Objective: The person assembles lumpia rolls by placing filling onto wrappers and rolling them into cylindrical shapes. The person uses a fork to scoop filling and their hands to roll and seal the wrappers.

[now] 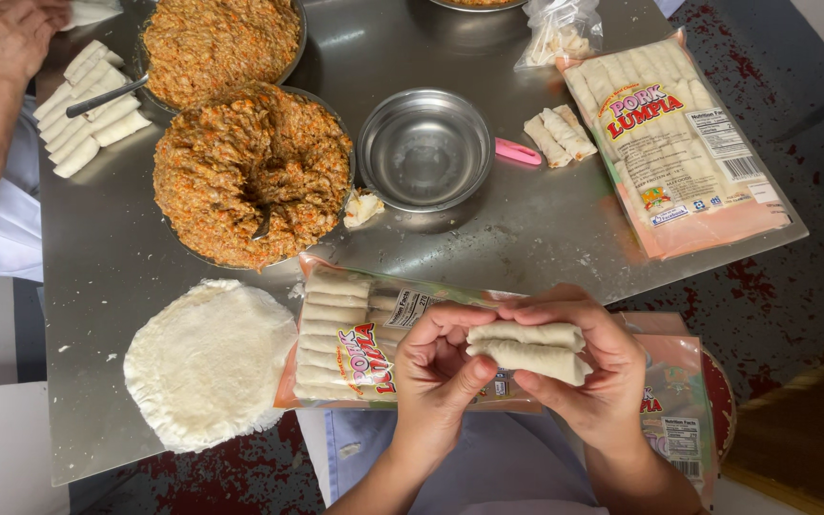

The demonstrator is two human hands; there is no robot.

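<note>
At six o'clock in the head view, just past the near edge of the steel worktop point(488, 238), two pale filled rolls point(529, 350) are held together between both hands, one lying on top of the other. The left hand point(436, 367) is closed on their left ends, its thumb pressed up under the lower roll and its fingers point(450, 319) curled over the top; the right hand point(593, 367) is wrapped round their right ends, fingers bent close about them. Directly beneath the hands a partly filled printed plastic bag point(355, 343) of rolls is laid across the worktop edge, and a further stack of empty printed bags point(674, 420) is seen at four o'clock on the lap. At eight o'clock a round stack of white wrappers point(207, 362) is set beside the bag. At eleven o'clock a large metal bowl of orange-brown minced filling point(250, 172) is placed, with a second such bowl point(221, 43) behind it holding a spoon handle point(105, 98). At twelve o'clock an empty steel bowl point(424, 148) is seen, with a pink tool point(519, 152) just beside it and a few loose rolls point(557, 135) near that. At two o'clock a full sealed pack of rolls point(679, 143) is laid flat, with a small clear bag point(560, 33) beyond it. At ten o'clock a pile of finished rolls point(88, 110) is gathered, and another person's hand point(16, 38) is seen at the far left corner.
</note>
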